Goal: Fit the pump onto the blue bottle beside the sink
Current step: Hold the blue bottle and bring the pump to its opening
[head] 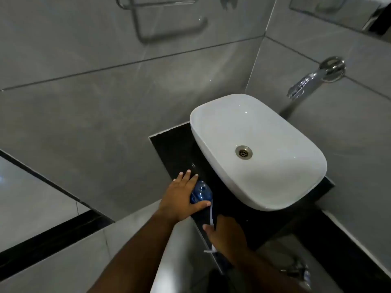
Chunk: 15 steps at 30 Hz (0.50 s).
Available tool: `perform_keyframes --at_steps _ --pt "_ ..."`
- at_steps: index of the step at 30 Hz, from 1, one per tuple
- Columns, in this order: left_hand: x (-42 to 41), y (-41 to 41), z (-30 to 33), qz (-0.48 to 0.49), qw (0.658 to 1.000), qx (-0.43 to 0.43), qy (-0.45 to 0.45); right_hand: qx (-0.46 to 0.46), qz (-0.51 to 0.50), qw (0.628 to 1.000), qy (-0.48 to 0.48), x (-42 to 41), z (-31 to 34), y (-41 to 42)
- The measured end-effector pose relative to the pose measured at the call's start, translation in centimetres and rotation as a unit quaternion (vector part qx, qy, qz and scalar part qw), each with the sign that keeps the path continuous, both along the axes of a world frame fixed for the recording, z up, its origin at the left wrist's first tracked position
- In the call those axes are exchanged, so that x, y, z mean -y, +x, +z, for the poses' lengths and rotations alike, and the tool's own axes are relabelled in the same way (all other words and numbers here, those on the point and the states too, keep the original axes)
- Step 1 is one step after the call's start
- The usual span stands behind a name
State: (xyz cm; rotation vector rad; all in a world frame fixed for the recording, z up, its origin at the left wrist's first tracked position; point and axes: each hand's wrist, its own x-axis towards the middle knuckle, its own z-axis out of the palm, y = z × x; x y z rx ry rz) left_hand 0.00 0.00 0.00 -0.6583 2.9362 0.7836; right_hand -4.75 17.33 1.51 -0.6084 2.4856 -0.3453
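Observation:
The blue bottle point(202, 192) stands on the black counter point(175, 149) just left of the white sink point(213, 123), seen from above with its neck open. My left hand point(179, 199) wraps its left side, thumb across the front and fingers stretched out beyond it. My right hand point(227, 235) is a little nearer to me, closed around the pump point(212, 214), whose white tube rises from my fingers toward the bottle's mouth. The pump head is mostly hidden by my hand; a white bit sticks out below it.
A chrome tap point(309, 81) juts from the tiled wall above the sink's far right. A metal towel rail point(152, 22) hangs on the left wall. The counter's front edge point(203, 233) runs under my right hand. A small metal object point(296, 269) lies low at the right.

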Motion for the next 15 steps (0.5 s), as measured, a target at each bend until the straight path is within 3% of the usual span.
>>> perform_keyframes --at_steps 9,15 --pt "0.0 0.1 -0.2 0.003 1.000 -0.007 0.001 -0.014 -0.018 1.000 0.006 -0.2 -0.4 -0.8" --pt "0.1 0.1 -0.4 -0.003 1.000 -0.010 -0.008 -0.002 -0.056 0.993 -0.105 -0.1 1.5 -2.8"
